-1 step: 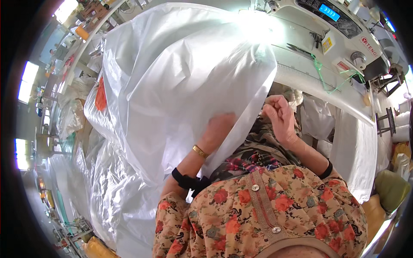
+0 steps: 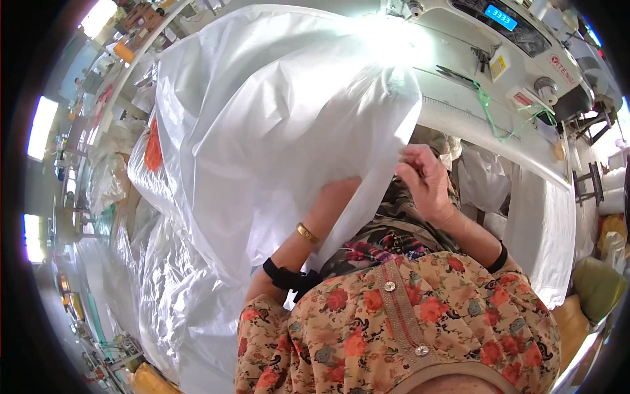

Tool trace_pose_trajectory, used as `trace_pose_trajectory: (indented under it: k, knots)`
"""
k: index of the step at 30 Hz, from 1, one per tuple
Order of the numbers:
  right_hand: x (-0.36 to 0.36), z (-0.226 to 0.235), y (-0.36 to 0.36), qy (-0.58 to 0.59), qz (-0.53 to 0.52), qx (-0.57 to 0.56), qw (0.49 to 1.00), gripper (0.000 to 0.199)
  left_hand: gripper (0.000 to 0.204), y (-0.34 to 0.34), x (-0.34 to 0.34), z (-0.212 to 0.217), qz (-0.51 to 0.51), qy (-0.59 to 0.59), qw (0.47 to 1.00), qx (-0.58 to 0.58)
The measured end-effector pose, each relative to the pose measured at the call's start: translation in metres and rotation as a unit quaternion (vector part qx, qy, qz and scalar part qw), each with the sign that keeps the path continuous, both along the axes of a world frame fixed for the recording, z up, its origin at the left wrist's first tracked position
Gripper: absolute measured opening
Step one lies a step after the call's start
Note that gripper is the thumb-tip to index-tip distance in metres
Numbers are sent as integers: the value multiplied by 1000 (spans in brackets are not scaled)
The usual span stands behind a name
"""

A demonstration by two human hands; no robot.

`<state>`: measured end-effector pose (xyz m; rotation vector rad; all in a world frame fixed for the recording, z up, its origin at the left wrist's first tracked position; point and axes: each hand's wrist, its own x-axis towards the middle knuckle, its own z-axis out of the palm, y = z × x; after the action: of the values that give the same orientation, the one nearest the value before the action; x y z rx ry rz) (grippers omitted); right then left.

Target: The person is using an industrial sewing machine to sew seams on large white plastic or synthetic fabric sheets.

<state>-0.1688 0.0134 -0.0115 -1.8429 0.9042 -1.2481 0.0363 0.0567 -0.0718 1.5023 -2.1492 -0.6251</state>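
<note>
A large white plastic sheet (image 2: 262, 125) drapes from the sewing table down over its front and to the left. My left hand (image 2: 338, 194), with a gold band at the wrist, lies by the sheet's near edge; its fingers go behind the translucent plastic and cannot be made out. Close to the sheet's right edge is my right hand (image 2: 425, 184), its fingers loosely bent and the thumb apart from the forefinger. Nothing shows between them.
A sewing machine (image 2: 525, 59) with a lit display stands at the far right, its lamp glaring over the sheet. Scissors (image 2: 453, 73) and green cord (image 2: 484, 102) lie on the table (image 2: 459, 118). Crumpled plastic (image 2: 177, 282) is heaped at left; a green cushion (image 2: 596, 289) sits at right.
The fingers of my right hand have loosened a little, and the thumb has come away from them. The sheet's edge beside that hand has shifted slightly. My left hand is almost unmoved.
</note>
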Motion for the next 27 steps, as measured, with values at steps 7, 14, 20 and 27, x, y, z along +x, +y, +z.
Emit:
trace_pose_trajectory:
  k: [7,14,20,27]
  knots:
    - [8,24,-8,459,155,-105,869,35,19,-6,-8,-7,12,27,996,84]
    - [-11,50,6,162,225,25,960,23,25,-12,35,-112,222,83,970,-54]
    - [-24,47,19,-50,178,110,977,28,32,-45,110,-189,257,-191,944,-85]
    - [-33,44,21,-63,149,135,978,32,34,-93,101,-169,252,-119,960,-18]
